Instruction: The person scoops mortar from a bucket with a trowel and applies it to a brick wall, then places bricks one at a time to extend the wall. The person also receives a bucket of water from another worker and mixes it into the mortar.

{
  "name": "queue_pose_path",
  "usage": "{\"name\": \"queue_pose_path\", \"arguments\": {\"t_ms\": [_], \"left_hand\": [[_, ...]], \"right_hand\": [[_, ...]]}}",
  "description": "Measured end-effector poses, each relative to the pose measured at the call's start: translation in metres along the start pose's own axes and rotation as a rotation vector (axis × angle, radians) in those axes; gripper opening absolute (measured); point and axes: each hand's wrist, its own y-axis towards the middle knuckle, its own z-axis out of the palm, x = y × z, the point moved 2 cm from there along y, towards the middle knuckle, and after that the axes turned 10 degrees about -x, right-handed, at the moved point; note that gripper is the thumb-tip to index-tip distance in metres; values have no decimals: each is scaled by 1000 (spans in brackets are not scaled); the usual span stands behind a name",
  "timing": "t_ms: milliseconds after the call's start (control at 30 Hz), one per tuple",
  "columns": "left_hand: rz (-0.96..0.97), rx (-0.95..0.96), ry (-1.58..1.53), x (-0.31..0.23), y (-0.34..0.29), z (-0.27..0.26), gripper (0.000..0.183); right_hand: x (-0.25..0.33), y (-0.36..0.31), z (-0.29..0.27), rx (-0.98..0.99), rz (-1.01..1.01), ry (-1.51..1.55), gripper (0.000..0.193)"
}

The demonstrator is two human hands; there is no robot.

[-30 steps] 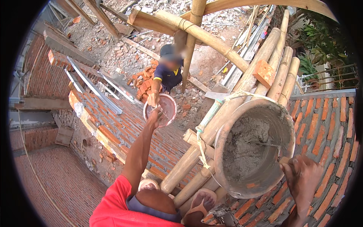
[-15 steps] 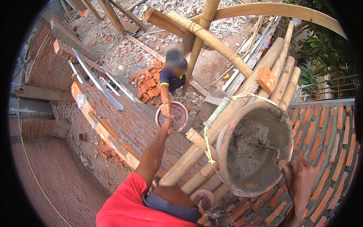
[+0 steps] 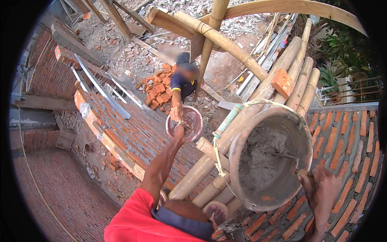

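My left hand (image 3: 178, 130) reaches down and out, its fingers closed at the handle of a small pale bucket (image 3: 196, 137) with a mortar-smeared inside. A co-worker's hand (image 3: 176, 114) grips the same bucket from the far side, close to mine. At the right, my right hand (image 3: 321, 183) is wrapped round the wooden handle of a trowel (image 3: 301, 173). Its metal shank runs over the rim into a large bucket (image 3: 238, 171) of wet grey mortar (image 3: 264, 155), which hides the blade. That bucket leans on bamboo poles, its rope-and-tube handle (image 3: 228, 119) lying to the left.
Bamboo poles (image 3: 201, 171) lie under my sandalled foot (image 3: 216, 213). A loose brick (image 3: 283, 83) rests on them. The co-worker (image 3: 183, 82) stands below beside a brick pile (image 3: 159, 88). Brick walls (image 3: 346, 169) flank both sides; a crossed bamboo frame (image 3: 215, 28) rises ahead.
The small bucket has tilted a little, showing more of its inside, with both hands still at it. My right hand stays on the trowel. The view has shifted slightly.
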Motion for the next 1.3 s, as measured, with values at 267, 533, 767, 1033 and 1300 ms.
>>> {"name": "queue_pose_path", "arguments": {"t_ms": [267,533,767,1033,1300], "left_hand": [[92,-16,-74,-48,-59,0,16],[224,132,-8,-129,-135,-10,13],[378,282,-34,-221,-254,-34,21],[667,388,43,-300,-379,-81,18],[811,407,-5,-311,-456,-126,24]], "right_hand": [[3,-3,-1,54,0,-7,26],[3,0,-4,18,6,21,31],[-4,5,2,102,33,9,28],[-15,14,-4,239,-36,92,28],[112,8,-45,-346,-565,619,23]]}}
